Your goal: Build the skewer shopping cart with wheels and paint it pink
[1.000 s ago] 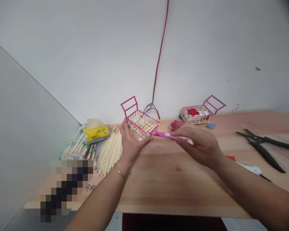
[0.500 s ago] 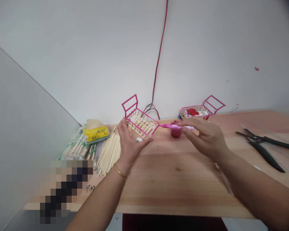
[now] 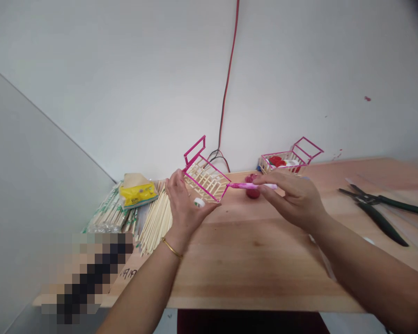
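My left hand (image 3: 188, 202) grips a small stick basket (image 3: 209, 181) above the table, fingers at its left end and thumb under its near corner. The basket has pale wooden bars, a magenta top rim and a magenta handle frame standing up at its left. My right hand (image 3: 292, 195) pinches a paintbrush (image 3: 254, 186) with a white and pink-stained handle. Its tip touches the right corner of the basket's rim. Behind the brush stands a jar of red-magenta paint (image 3: 252, 192), partly hidden. A white cap (image 3: 199, 202) shows beside my left thumb.
A second magenta-rimmed basket (image 3: 285, 160) holding red and white items stands by the wall. Green-handled shears (image 3: 379, 199) lie at right. At left are loose wooden sticks (image 3: 156, 222), bagged sticks (image 3: 106, 215) and a yellow tissue pack (image 3: 137, 192). A cable (image 3: 225, 93) runs down the wall.
The basket has been tilted and turned slightly in my left hand, its handle frame shifting to the right. The brush tip stays at the rim's right corner.
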Available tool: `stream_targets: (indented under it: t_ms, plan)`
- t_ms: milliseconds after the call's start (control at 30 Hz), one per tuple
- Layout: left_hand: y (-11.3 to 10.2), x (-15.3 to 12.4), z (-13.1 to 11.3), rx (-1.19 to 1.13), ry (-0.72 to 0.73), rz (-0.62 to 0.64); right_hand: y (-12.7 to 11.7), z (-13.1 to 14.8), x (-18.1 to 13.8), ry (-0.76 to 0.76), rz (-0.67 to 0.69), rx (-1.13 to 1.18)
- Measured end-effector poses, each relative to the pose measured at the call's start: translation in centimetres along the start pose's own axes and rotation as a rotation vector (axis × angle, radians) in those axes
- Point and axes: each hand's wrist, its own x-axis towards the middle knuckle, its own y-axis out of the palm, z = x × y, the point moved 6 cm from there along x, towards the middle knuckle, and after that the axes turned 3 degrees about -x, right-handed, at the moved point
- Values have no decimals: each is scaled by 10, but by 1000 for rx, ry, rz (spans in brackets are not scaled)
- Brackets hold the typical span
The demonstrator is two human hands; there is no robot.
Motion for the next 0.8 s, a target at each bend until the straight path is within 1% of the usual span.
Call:
stream_targets:
  t_ms: [133, 333, 500, 633, 700, 800]
  plan:
    - [-1, 0, -3, 22, 46, -20, 0, -3, 0, -18, -8, -30]
    - [-2, -1, -2, 25, 56, -29, -1, -2, 1, -13, -14, -28]
    - [0, -1, 0, 29, 25, -16, 1, 10, 1, -12, 29, 97]
    - [0, -1, 1, 31, 18, -29, 3, 22, 1, -49, 56, 168]
    - [0, -1, 1, 31, 16, -35, 3, 24, 1, -69, 59, 177]
    - [0, -1, 0, 25, 15, -33, 2, 21, 2, -61, 34, 136]
